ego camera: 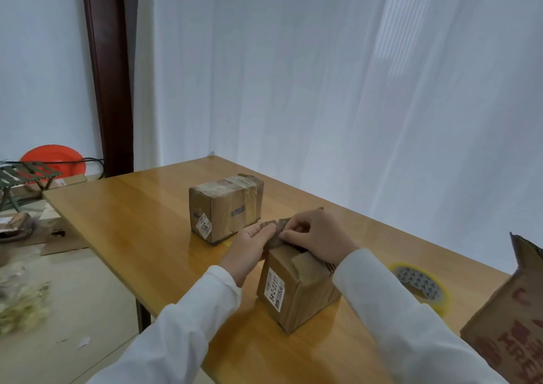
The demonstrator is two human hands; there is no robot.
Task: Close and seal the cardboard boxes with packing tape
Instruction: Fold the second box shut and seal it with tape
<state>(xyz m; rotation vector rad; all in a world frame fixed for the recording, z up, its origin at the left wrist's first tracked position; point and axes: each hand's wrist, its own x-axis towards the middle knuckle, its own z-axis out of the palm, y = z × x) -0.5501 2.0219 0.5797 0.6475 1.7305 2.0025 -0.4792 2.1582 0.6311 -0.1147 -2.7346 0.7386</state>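
Observation:
A small brown cardboard box (293, 292) with a white label stands near the table's front, its top flaps raised. My left hand (249, 245), fingers straight, presses against the outside of the upright left flap (271, 231). My right hand (317, 236) curls over the top of the box and pinches that same flap's edge. A second cardboard box (226, 207), wrapped in clear tape, sits farther back on the table. A roll of packing tape (423, 283) with a yellowish rim lies flat to the right of the near box, partly behind my right sleeve.
The wooden table (132, 207) has its left edge near the floor clutter. A large open carton (511, 319) with red print stands at the right edge. On the floor at left lie an orange disc (53, 157), a folding stool (23, 178) and flattened cardboard.

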